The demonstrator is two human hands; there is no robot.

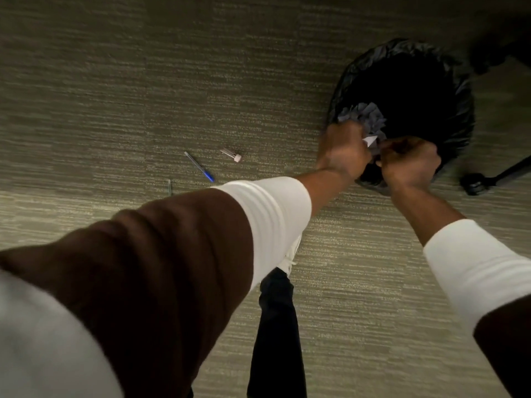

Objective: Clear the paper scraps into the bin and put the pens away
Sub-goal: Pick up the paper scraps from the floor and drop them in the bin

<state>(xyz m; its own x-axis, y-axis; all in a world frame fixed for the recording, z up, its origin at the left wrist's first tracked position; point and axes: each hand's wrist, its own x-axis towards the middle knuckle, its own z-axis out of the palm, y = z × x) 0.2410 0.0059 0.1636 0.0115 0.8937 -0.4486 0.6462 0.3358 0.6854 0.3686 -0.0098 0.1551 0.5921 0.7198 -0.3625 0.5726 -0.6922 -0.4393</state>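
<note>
1. A round bin lined with a black plastic bag (457,110) was seen at the upper right of the frame, standing on striped grey-green carpet (143,81); its interior was almost wholly dark, and its near rim was covered by the two hands.
2. The left hand (343,150) was held over the near-left rim, fingers curled tightly together into a fist; the fingertips were turned away from the camera and could not be seen.
3. The right hand (409,162) was held just beside it, touching or nearly touching it, fingers likewise curled shut; whether anything was enclosed in it could not be told.
4. A small white paper scrap (456,141) showed between the two fists, pinched at the left hand's edge; which fingers held it was hidden.
5. A heap of greyish paper scraps (365,116) was seen inside the bin just above the hands, partly in shadow.
6. A clear-barrelled pen with a blue cap (199,166) lay on the carpet at centre left, well apart from the bin.
7. A short pale object with a pinkish end (231,155) lay near it, too blurred to identify.
8. A thin greenish stick-like item (169,187) was partly cut off by the brown-and-white left sleeve (172,254).
9. A dark chair base with a castor (474,183) was cropped at the right edge.
</note>
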